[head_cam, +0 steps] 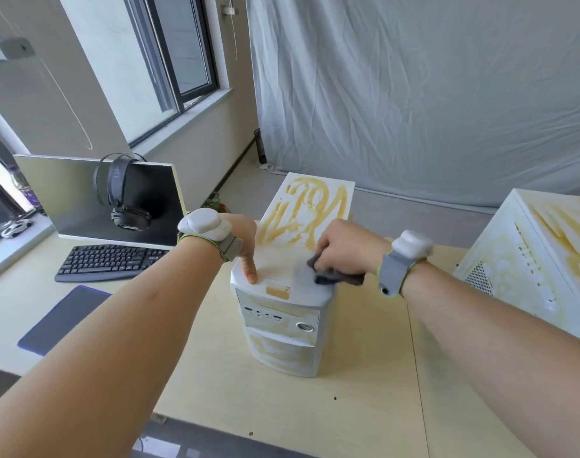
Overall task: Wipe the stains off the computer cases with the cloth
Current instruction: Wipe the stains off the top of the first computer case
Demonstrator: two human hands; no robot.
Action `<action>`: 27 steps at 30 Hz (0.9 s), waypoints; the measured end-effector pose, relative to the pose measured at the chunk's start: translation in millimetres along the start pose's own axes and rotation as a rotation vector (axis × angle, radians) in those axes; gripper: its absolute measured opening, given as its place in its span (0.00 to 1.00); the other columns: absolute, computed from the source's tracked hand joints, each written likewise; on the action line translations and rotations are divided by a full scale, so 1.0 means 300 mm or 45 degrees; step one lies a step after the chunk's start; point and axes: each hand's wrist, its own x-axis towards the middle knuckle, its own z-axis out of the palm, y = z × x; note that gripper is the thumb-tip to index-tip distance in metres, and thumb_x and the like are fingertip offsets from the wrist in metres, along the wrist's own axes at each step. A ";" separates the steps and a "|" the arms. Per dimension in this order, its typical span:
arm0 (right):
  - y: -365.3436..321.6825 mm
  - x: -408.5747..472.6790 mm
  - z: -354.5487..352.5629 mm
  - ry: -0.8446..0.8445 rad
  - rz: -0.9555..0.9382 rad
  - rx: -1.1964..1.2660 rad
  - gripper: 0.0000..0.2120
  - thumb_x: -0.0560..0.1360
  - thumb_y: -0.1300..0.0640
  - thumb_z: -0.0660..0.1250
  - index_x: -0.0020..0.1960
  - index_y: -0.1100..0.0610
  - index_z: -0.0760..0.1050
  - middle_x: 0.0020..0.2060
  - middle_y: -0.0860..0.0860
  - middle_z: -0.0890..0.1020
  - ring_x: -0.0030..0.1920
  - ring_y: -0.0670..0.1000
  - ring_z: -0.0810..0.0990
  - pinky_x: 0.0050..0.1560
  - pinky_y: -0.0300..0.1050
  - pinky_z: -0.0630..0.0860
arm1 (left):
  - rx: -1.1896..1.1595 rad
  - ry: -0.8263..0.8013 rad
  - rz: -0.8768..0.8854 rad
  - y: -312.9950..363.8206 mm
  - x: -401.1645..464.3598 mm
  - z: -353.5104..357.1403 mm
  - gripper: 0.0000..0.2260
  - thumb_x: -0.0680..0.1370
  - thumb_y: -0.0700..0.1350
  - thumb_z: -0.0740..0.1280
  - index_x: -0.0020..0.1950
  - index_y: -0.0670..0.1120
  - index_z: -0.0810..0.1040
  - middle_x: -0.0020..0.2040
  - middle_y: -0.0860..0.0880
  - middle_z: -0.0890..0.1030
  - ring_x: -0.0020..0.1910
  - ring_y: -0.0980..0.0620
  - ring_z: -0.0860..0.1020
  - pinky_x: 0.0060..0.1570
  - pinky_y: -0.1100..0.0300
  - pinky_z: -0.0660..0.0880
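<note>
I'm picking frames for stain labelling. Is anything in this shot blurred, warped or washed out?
Head view: the right hand and its dark cloth are motion-smeared; the wide lens bows the window frame and desk edges; daylight is soft and even, and the yellow stains on the middle computer case read clearly without glare.

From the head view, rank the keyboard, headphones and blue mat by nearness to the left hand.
1. keyboard, on the desk just left of the left hand.
2. headphones, hung on the monitor behind it.
3. blue mat, at the desk's near-left edge.
</note>
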 end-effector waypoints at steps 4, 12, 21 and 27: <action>0.048 0.101 0.000 0.404 0.057 -0.065 0.07 0.73 0.58 0.64 0.38 0.57 0.78 0.40 0.54 0.81 0.45 0.56 0.77 0.44 0.48 0.75 | -0.014 -0.039 0.062 -0.007 0.023 -0.001 0.29 0.60 0.58 0.84 0.48 0.44 0.74 0.42 0.51 0.80 0.49 0.44 0.80 0.59 0.52 0.76; -0.029 0.011 0.093 0.166 -0.149 -0.076 0.09 0.75 0.58 0.67 0.50 0.55 0.85 0.45 0.51 0.79 0.47 0.52 0.75 0.48 0.46 0.74 | 0.222 -0.073 0.057 -0.001 0.105 -0.008 0.70 0.59 0.67 0.81 0.81 0.38 0.39 0.78 0.39 0.64 0.72 0.36 0.70 0.71 0.42 0.68; -0.093 0.131 0.061 0.290 0.227 -0.110 0.14 0.70 0.62 0.64 0.27 0.54 0.70 0.30 0.48 0.72 0.38 0.55 0.71 0.33 0.44 0.63 | 0.007 -0.003 0.217 -0.105 0.145 0.036 0.77 0.48 0.73 0.80 0.81 0.47 0.36 0.77 0.45 0.67 0.71 0.37 0.71 0.67 0.39 0.71; -0.175 0.027 0.103 0.064 0.103 -0.088 0.08 0.73 0.57 0.71 0.50 0.53 0.86 0.46 0.49 0.82 0.47 0.51 0.78 0.45 0.45 0.76 | -0.165 -0.071 0.298 -0.148 0.167 0.070 0.70 0.60 0.69 0.79 0.81 0.42 0.36 0.79 0.43 0.65 0.76 0.39 0.65 0.74 0.45 0.63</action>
